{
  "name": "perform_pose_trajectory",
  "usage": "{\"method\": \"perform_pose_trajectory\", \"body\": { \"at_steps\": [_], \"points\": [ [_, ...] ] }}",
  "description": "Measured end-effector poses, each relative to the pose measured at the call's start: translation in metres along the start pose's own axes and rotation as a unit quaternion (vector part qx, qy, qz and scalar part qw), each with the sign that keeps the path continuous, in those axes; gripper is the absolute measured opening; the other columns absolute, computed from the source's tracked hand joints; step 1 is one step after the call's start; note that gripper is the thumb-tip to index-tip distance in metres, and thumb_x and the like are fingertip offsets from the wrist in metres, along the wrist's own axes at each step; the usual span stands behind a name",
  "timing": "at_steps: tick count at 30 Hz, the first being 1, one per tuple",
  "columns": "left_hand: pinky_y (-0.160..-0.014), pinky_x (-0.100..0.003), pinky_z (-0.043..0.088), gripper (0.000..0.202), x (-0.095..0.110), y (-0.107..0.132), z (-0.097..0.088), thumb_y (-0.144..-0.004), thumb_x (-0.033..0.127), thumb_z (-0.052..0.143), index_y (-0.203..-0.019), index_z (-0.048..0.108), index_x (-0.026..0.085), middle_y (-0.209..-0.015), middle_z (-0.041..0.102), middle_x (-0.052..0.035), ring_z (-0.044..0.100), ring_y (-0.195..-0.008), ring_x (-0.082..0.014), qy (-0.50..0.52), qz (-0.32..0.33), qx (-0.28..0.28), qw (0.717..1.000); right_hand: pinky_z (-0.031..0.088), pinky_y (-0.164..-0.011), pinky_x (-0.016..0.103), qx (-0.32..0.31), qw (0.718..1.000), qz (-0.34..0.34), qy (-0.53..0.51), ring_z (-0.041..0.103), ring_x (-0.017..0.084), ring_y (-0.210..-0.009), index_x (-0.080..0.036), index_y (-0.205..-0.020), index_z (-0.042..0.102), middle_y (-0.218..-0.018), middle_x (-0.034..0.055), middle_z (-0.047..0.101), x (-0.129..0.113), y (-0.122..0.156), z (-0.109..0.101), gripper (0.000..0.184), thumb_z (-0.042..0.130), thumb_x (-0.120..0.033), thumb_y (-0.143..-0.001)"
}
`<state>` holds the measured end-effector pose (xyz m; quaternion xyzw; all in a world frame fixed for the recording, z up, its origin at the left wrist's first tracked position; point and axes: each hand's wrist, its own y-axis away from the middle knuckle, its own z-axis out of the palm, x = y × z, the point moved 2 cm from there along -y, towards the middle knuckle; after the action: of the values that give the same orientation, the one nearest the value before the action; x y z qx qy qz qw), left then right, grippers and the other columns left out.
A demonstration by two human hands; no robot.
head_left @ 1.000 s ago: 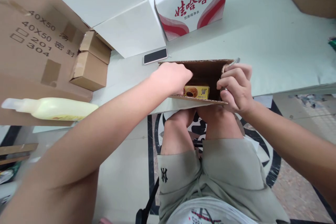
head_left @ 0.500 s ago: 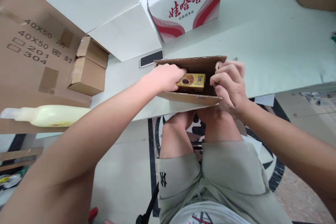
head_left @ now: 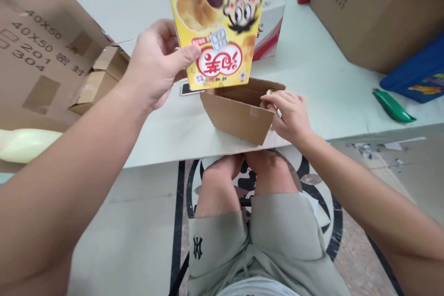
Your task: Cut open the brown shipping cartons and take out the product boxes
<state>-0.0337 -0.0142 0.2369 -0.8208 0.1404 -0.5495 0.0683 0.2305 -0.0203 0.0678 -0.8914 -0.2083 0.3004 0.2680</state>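
Note:
My left hand [head_left: 156, 62] is closed on a yellow snack box [head_left: 218, 18] printed with a pastry and a cartoon face, held upside down in the air above a small open brown carton [head_left: 239, 113]. The carton stands at the near edge of the pale table [head_left: 322, 88]. My right hand [head_left: 289, 115] grips the carton's right wall, fingers curled over the rim. The carton's inside is mostly hidden from this angle.
A phone [head_left: 187, 89] lies behind the carton. A small brown box [head_left: 99, 78] and a large flattened carton [head_left: 38, 55] sit at left, with a pale bottle [head_left: 24, 144]. A green tool [head_left: 391, 107], blue package [head_left: 419, 74] and big brown carton [head_left: 374, 9] are at right.
My left hand lifted the yellow snack box out of the small carton and raised it high. My right hand stayed on the carton's right wall. The view tilted up.

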Motion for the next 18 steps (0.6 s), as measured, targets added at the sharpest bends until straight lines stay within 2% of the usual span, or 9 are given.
{"method": "perform_pose_trajectory", "body": {
  "at_steps": [3,6,8,11,14,16,18],
  "points": [
    [-0.105,-0.053,0.063,0.039,-0.015,0.002,-0.005,-0.087,0.047,0.081,-0.113,0.060,0.027,-0.147,0.069,0.0001,0.062,-0.138,-0.0315,0.094,-0.043,0.020,0.994,0.051,-0.099,0.050,0.003,0.999,0.006,-0.039,0.070,0.029,-0.119,-0.028,-0.120,0.070,-0.123,0.0105,0.077,-0.002,-0.010,-0.010,0.033,0.042,-0.027,-0.102],
    [-0.104,-0.055,0.062,0.053,-0.031,0.004,-0.004,-0.090,0.065,0.071,-0.128,0.061,0.028,-0.139,0.074,-0.0028,0.062,-0.139,-0.0337,0.080,-0.064,0.039,0.994,0.057,-0.099,0.050,0.020,0.994,0.024,-0.105,0.072,0.030,-0.117,-0.026,-0.121,0.068,-0.125,0.0123,0.076,-0.009,-0.020,-0.024,0.029,0.049,-0.038,-0.102],
    [-0.100,-0.054,0.063,0.060,-0.039,0.007,0.006,-0.093,0.073,0.062,-0.134,0.061,0.028,-0.133,0.076,-0.0065,0.065,-0.136,-0.0346,0.068,-0.068,0.057,0.994,0.059,-0.098,0.049,-0.001,0.984,0.048,-0.173,0.072,0.029,-0.117,-0.027,-0.127,0.063,-0.127,0.0121,0.075,-0.020,-0.029,-0.027,0.032,0.052,-0.046,-0.103],
    [-0.101,-0.049,0.062,0.060,-0.042,0.017,0.035,-0.096,0.070,0.059,-0.138,0.061,0.026,-0.134,0.075,-0.0104,0.067,-0.134,-0.0317,0.106,-0.063,0.061,0.991,0.062,-0.093,0.046,-0.060,0.954,0.090,-0.281,0.073,0.028,-0.116,-0.032,-0.143,0.046,-0.133,0.0117,0.073,-0.043,-0.045,-0.018,0.045,0.049,-0.056,-0.105],
    [-0.106,-0.047,0.060,0.060,-0.039,0.030,0.065,-0.097,0.064,0.062,-0.144,0.056,0.027,-0.141,0.072,-0.0113,0.067,-0.136,-0.0294,0.154,-0.045,0.031,0.987,0.062,-0.091,0.044,-0.070,0.922,0.121,-0.360,0.073,0.027,-0.119,-0.035,-0.149,0.030,-0.143,0.0118,0.068,-0.066,-0.064,-0.009,0.052,0.047,-0.058,-0.105],
    [-0.106,-0.047,0.059,0.058,-0.037,0.036,0.068,-0.101,0.064,0.056,-0.147,0.052,0.029,-0.148,0.068,-0.0107,0.065,-0.140,-0.0291,0.140,-0.035,0.011,0.990,0.063,-0.089,0.042,-0.051,0.901,0.152,-0.404,0.071,0.027,-0.126,-0.034,-0.146,0.027,-0.153,0.0122,0.061,-0.074,-0.074,-0.010,0.050,0.047,-0.052,-0.104],
    [-0.103,-0.045,0.060,0.061,-0.038,0.038,0.055,-0.103,0.070,0.047,-0.148,0.050,0.029,-0.154,0.063,-0.0109,0.064,-0.142,-0.0297,0.100,-0.038,0.011,0.994,0.063,-0.087,0.040,-0.027,0.882,0.191,-0.431,0.069,0.027,-0.131,-0.034,-0.143,0.031,-0.157,0.0118,0.058,-0.075,-0.082,-0.018,0.046,0.046,-0.048,-0.102]
  ]
}}
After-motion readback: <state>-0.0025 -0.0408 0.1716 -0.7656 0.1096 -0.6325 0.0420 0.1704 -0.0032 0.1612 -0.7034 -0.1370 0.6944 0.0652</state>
